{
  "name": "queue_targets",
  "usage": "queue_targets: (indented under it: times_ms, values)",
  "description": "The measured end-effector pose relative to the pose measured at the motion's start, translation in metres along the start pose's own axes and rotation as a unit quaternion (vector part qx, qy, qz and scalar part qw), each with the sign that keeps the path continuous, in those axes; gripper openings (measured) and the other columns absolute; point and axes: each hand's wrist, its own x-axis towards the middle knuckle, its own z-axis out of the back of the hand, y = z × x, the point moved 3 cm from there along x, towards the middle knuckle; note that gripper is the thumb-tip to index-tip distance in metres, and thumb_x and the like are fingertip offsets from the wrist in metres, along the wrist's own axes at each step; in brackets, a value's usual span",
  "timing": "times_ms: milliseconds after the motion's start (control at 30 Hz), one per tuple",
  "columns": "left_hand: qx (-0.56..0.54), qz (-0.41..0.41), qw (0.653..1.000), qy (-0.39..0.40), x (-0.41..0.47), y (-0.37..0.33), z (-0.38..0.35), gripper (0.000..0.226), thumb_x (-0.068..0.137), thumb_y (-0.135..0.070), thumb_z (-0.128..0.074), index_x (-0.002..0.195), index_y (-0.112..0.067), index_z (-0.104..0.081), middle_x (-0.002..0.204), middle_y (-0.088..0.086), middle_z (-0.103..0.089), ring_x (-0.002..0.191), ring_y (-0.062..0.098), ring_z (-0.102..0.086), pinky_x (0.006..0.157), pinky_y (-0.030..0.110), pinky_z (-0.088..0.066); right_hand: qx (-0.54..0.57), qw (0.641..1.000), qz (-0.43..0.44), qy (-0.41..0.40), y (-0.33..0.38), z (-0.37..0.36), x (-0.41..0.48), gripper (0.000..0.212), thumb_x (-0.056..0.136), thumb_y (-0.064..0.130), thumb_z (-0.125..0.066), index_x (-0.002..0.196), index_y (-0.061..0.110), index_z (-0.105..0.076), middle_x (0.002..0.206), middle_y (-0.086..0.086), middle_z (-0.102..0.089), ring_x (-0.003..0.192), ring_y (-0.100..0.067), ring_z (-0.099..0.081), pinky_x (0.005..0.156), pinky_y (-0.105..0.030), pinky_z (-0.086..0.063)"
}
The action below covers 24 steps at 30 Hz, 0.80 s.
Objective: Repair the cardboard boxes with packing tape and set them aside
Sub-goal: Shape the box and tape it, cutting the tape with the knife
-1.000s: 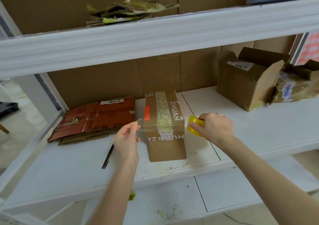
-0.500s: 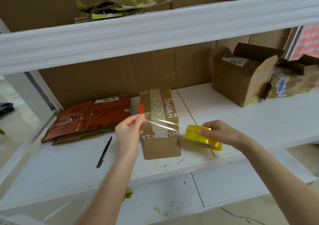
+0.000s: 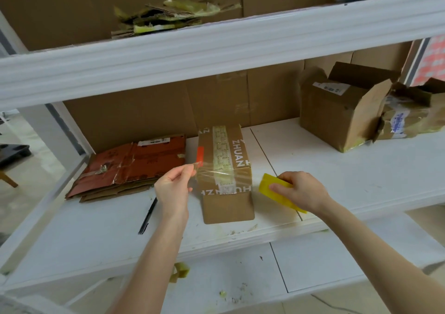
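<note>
Cardboard box (image 3: 227, 201) closed; left hand (image 3: 172, 190) pinches clear tape (image 3: 224, 174) across it, right hand (image 3: 301, 192) grips yellow tape roll (image 3: 271, 187).

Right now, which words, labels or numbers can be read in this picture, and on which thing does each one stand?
"ZHUAN": white letters on top of the closed box.
"HZ" and "HU": same box's near edge, under the clear tape, cut off.
Too small: white sticker on the red flattened cardboard.
Too small: white label on the open box.
Blurred: blue print on the crumpled package.
</note>
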Motion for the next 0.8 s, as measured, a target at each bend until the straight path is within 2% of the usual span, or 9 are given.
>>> queue_targets:
  times_ms: [133,233,367,467,567,700,800]
  values:
    - [-0.029,0.027,0.998,-0.048,0.003,0.010,0.012,0.008,0.086,-0.021,-0.068,0.082,-0.027,-0.072,0.074,-0.013,-0.073,0.073,-0.005,-0.066,0.055,0.017,-0.046,-0.128,0.989,0.001,-0.077,0.020,0.004,0.016,0.038,0.087,0.061,-0.051,0.107,0.031,-0.063,0.089,0.001,-0.060,0.087,-0.023,-0.059,0.066,-0.027,-0.038]
    - [-0.031,0.045,0.997,-0.055,0.005,0.017,0.014,0.009,0.086,-0.022,-0.069,0.081,-0.028,-0.072,0.074,-0.014,-0.073,0.076,-0.003,-0.067,0.057,0.019,-0.046,-0.173,0.979,0.010,-0.110,0.028,0.006,0.023,0.043,0.087,0.062,-0.049,0.109,0.028,-0.063,0.095,-0.003,-0.066,0.090,-0.026,-0.061,0.066,-0.029,-0.037]
    - [-0.059,0.085,0.991,-0.084,0.010,0.030,0.014,0.010,0.086,-0.020,-0.068,0.079,-0.026,-0.072,0.077,-0.012,-0.072,0.069,-0.005,-0.063,0.057,0.021,-0.046,-0.189,0.974,0.024,-0.127,0.037,0.002,0.029,0.043,0.089,0.061,-0.049,0.111,0.026,-0.064,0.096,-0.004,-0.067,0.091,-0.026,-0.061,0.066,-0.029,-0.036]
    - [-0.075,0.115,0.986,-0.090,0.014,0.039,0.012,0.009,0.085,-0.021,-0.070,0.077,-0.026,-0.072,0.083,-0.015,-0.070,0.079,0.000,-0.061,0.058,0.021,-0.048,-0.200,0.969,0.027,-0.140,0.041,0.000,0.032,0.040,0.090,0.057,-0.049,0.109,0.025,-0.065,0.087,-0.002,-0.064,0.087,-0.026,-0.061,0.067,-0.029,-0.034]
    - [-0.081,0.121,0.986,-0.080,0.022,0.045,0.008,0.007,0.086,-0.019,-0.070,0.080,-0.023,-0.071,0.087,-0.013,-0.069,0.083,0.002,-0.062,0.061,0.019,-0.051,-0.209,0.968,0.024,-0.137,0.042,0.001,0.037,0.039,0.091,0.057,-0.050,0.108,0.025,-0.065,0.089,-0.003,-0.066,0.088,-0.027,-0.061,0.070,-0.029,-0.033]
    - [-0.076,0.122,0.988,-0.050,0.033,0.053,-0.002,0.007,0.088,-0.013,-0.066,0.084,-0.016,-0.071,0.081,-0.010,-0.068,0.076,0.000,-0.064,0.074,0.014,-0.052,-0.197,0.973,0.004,-0.116,0.039,0.001,0.048,0.043,0.090,0.058,-0.051,0.114,0.024,-0.063,0.099,-0.005,-0.067,0.094,-0.028,-0.060,0.073,-0.032,-0.036]
    - [-0.049,0.120,0.992,-0.005,0.041,0.060,-0.012,0.015,0.094,-0.014,-0.056,0.082,-0.013,-0.065,0.091,0.001,-0.069,0.090,0.012,-0.066,0.087,0.022,-0.051,-0.167,0.982,-0.010,-0.090,0.034,-0.002,0.059,0.048,0.090,0.058,-0.052,0.122,0.024,-0.060,0.108,-0.007,-0.065,0.101,-0.029,-0.058,0.074,-0.031,-0.036]
